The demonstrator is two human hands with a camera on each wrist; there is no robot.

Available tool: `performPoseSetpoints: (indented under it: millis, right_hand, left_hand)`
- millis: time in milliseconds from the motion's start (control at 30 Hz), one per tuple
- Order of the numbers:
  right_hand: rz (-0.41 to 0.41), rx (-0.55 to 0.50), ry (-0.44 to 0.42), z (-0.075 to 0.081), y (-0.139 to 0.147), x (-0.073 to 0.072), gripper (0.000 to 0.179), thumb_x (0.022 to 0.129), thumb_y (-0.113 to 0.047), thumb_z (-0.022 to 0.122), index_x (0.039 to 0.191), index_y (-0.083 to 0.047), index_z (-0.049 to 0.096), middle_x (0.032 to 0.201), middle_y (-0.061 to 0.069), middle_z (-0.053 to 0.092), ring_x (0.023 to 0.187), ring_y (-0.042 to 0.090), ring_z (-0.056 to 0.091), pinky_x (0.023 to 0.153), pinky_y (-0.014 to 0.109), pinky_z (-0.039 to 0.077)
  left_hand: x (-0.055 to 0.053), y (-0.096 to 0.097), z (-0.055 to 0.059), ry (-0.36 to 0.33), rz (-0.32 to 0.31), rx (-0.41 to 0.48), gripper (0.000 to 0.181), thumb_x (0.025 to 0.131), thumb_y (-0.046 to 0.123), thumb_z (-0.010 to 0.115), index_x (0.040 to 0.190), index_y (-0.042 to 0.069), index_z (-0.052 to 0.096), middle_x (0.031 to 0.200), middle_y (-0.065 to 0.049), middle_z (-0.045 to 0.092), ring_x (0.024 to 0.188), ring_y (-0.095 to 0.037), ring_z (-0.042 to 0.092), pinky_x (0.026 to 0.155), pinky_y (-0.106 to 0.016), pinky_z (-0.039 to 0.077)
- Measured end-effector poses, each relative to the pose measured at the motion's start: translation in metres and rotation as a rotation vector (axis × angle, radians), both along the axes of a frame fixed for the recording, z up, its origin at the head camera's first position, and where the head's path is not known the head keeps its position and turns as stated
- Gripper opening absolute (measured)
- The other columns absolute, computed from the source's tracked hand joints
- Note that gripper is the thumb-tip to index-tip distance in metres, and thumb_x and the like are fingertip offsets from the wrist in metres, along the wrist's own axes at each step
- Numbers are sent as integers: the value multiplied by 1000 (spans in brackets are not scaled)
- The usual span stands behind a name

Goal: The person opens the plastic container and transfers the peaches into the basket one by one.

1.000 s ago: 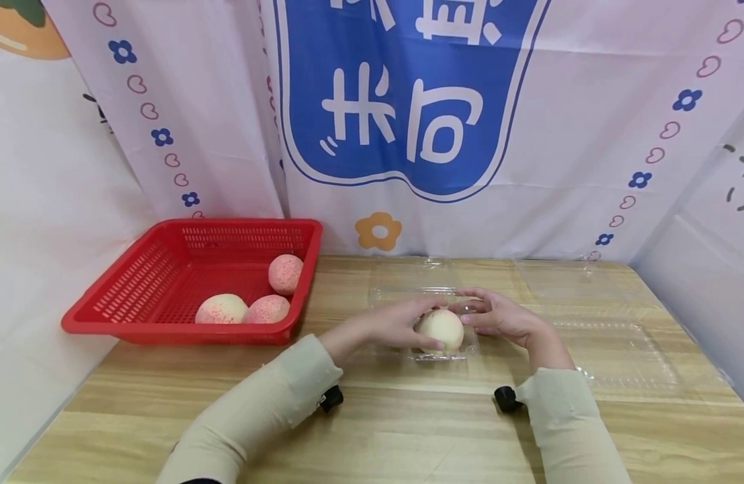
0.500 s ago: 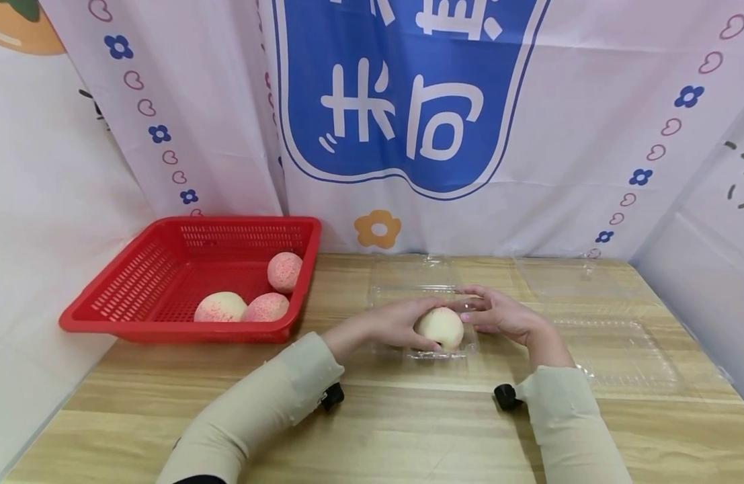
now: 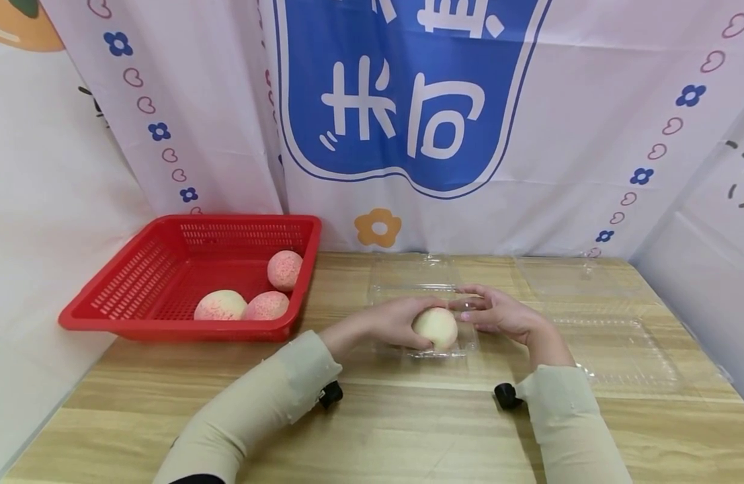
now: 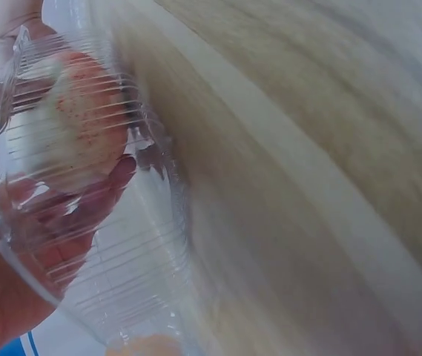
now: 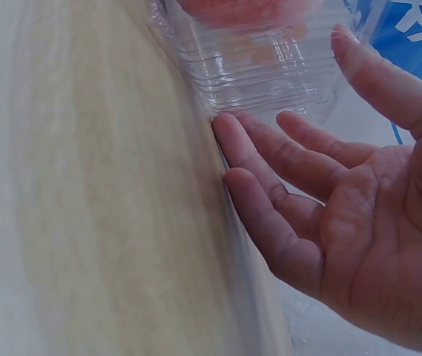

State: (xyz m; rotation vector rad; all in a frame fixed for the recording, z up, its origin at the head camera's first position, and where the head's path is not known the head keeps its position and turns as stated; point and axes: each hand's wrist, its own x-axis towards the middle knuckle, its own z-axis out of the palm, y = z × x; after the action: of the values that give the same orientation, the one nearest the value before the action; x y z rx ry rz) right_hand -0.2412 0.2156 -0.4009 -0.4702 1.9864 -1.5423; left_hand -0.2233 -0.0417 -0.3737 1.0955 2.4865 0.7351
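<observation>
My left hand (image 3: 396,323) holds a cream peach with a pink blush (image 3: 438,329), its thumb on the near side and its fingers behind. The peach sits in a clear plastic clamshell box (image 3: 462,351) whose lid (image 3: 414,272) is laid back towards the curtain. Through the ribbed wall of the box, the left wrist view shows the speckled peach (image 4: 84,126) with fingers around it. My right hand (image 3: 505,316) is at the box's right side. In the right wrist view its fingers (image 5: 299,156) are extended, fingertips right at the box wall.
A red plastic basket (image 3: 190,329) at the left holds three more pink-speckled peaches (image 3: 220,306). On the right lies another opened clear clamshell box (image 3: 626,349). A printed curtain (image 3: 565,202) hangs along the back of the wooden table (image 3: 408,430).
The peach has shifted slightly left and turned in my left hand. My right hand and the box have stayed in nearly the same place.
</observation>
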Motion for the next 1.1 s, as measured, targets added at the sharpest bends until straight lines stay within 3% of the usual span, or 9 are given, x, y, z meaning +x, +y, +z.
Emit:
performPoseSetpoints:
  millis: [200,767,1100]
  right_hand:
    - [-2,7,9,1,1,-1,70,99,-9,58,155,1,17,155,30,34,139,41,43,115,53,35]
    - [-6,-10,-4,-1,0,0,71,98,-8,58,155,2,17,154,30,34,137,40,46,116,55,33]
    - [0,12,11,1,1,0,70,99,-9,57,155,1,17,154,29,35,135,36,50,109,40,43]
  left_hand:
    - [1,-6,11,-9,-6,20,68,78,13,77,140,7,50,128,-9,63,103,-18,60,83,-28,51]
    - [6,-37,42,49,35,31,65,79,13,75,140,8,51,125,-7,65,102,-20,61,88,-34,53]
    - [18,-63,65,130,69,43,67,77,18,80,138,13,53,126,-1,64,107,-19,61,91,-39,55]
